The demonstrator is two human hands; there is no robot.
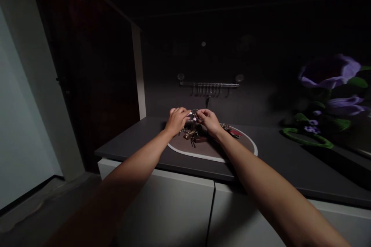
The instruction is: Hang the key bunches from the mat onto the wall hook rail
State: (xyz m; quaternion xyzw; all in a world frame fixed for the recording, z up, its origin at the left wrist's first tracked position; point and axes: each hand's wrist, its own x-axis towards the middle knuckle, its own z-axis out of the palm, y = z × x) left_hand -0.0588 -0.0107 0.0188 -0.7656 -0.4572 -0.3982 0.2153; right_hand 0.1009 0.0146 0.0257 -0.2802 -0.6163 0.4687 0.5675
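Note:
Above an oval mat [162,153] with a white border, both hands meet at a metal key ring [195,111] with a small pale charm hanging from it. My left hand [176,120] pinches the ring's left side, its fingers bent. From the other side, my right hand [210,120] grips the ring between thumb and fingertips. Beneath the hands lies a pile of keys and small key holders [190,135], partly hidden by the hands. More keys with a red tag [235,133] rest on the mat to the right of my wrist.
A clear rail with several hooks [210,84] is fixed to the dark wall; something hangs from one hook. Purple flowers [330,73] with a green base [307,141] stand at right on the dark countertop [127,139]. White cabinet doors [174,208] are below, a dark door [95,77] at left.

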